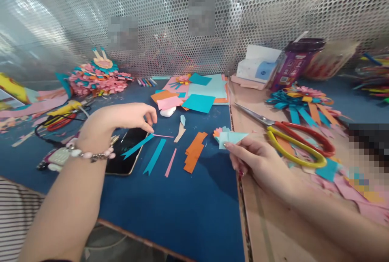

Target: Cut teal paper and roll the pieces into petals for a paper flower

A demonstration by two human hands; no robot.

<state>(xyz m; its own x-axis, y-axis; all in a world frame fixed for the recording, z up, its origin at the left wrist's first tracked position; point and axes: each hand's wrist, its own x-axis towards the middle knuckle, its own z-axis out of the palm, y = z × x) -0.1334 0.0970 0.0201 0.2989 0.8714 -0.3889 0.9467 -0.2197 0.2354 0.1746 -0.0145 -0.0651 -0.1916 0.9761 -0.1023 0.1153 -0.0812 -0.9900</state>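
By the right edge of the surface, roomy nearward, the right hand pinches the mint paper, long axis sideways, tip rightward, while the left hand curls at a blue strip, hold unclear.

Passage unobstructed from the desk's near edge to the orange paper strips. Obstructions: smartphone left of this passage; scissors beyond the seam at right; perforated metal panel closing off the far edge.
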